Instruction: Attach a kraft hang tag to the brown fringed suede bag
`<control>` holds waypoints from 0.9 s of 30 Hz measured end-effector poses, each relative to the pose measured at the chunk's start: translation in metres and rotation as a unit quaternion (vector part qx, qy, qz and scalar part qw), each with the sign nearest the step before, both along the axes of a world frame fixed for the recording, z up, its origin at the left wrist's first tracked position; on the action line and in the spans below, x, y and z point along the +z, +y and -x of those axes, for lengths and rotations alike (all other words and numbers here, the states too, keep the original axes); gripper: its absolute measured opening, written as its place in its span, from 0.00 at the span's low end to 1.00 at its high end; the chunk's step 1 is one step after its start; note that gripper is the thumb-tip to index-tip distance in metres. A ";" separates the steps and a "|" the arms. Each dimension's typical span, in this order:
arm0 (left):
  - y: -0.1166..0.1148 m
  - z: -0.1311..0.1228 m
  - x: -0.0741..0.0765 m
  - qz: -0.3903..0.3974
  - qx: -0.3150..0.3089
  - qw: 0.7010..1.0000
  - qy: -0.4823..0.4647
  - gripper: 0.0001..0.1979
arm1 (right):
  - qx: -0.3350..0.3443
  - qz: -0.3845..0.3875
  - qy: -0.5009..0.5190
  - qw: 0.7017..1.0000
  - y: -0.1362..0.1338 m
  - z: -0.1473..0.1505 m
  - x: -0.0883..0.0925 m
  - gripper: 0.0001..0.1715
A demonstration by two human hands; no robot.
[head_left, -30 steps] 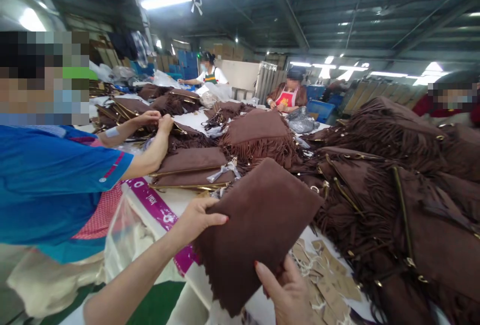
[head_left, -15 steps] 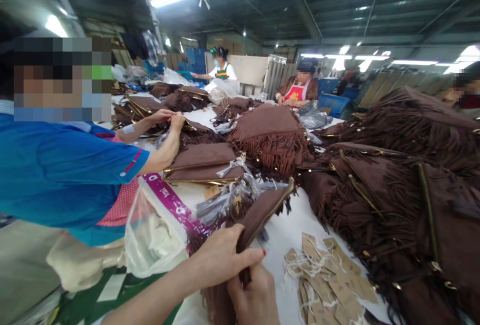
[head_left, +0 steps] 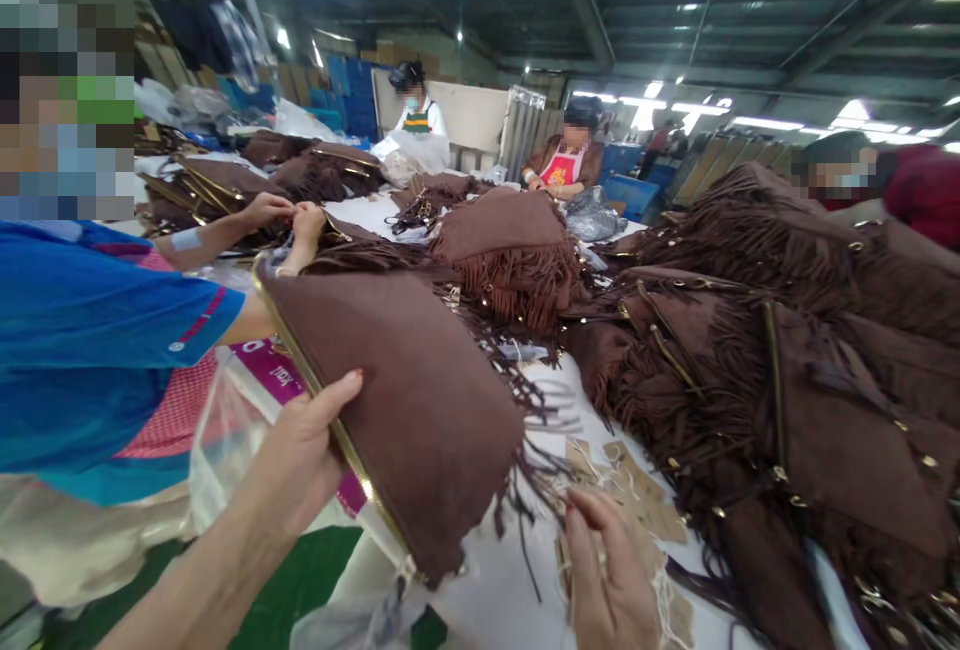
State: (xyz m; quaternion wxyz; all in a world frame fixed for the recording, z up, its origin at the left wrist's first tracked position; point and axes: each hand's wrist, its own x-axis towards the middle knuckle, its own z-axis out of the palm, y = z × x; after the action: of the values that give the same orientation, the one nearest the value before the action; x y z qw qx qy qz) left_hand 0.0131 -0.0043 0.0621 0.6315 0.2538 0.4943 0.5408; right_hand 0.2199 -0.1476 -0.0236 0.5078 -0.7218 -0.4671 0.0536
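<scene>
My left hand (head_left: 300, 455) grips a brown fringed bag (head_left: 405, 380) by its gold-zippered edge, thumb on the flat face and the other fingers hidden behind. The bag is tilted, its broad side turned to me and its fringe hanging to the right, blurred. Beside the fringe tips is my right hand (head_left: 611, 570), fingers loosely bent and apart with nothing plainly held; whether it touches a strand I cannot tell. Cardboard tags (head_left: 637, 495) with white strings lie on the white table (head_left: 495, 580), partly behind the right hand.
Large heaps of brown fringed bags (head_left: 847, 400) fill the right side. Another bag stack (head_left: 502, 240) stands mid-table. At left, a co-worker in a blue shirt (head_left: 97, 320) handles a bag, near a clear plastic bag (head_left: 225, 440). Other people work across the table.
The bag has been raised and turned from edge-on to its broad face. My right hand has left it and moved right, towards the tags. The view has shifted right.
</scene>
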 end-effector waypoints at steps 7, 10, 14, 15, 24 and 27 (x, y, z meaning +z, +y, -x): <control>-0.027 -0.015 -0.113 0.192 -0.012 0.981 -0.001 0.10 | -0.021 0.166 -0.016 0.986 -0.003 -0.075 -0.050 0.17; -0.030 -0.012 -0.131 0.230 -0.029 0.973 0.004 0.07 | 0.014 0.228 -0.102 0.968 0.002 -0.073 -0.052 0.13; -0.031 -0.009 -0.125 0.237 -0.052 0.970 0.015 0.04 | 0.054 0.310 -0.180 0.932 0.009 -0.067 -0.048 0.14; -0.032 -0.009 -0.123 0.238 -0.064 0.969 0.025 0.04 | 0.055 0.324 -0.184 0.926 0.009 -0.067 -0.047 0.14; -0.035 -0.010 -0.124 0.233 -0.084 0.967 0.057 0.08 | -0.001 0.346 -0.167 0.923 0.038 -0.089 -0.028 0.13; -0.034 -0.010 -0.125 0.236 -0.086 0.967 0.052 0.08 | -0.035 0.338 -0.128 0.932 0.060 -0.091 -0.035 0.07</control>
State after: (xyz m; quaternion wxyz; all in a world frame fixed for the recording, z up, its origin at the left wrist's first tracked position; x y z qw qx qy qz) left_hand 0.0229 -0.0386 -0.0632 0.6909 0.1668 0.6166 0.3386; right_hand 0.3108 -0.0871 -0.0585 0.1714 -0.8675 -0.4566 0.0977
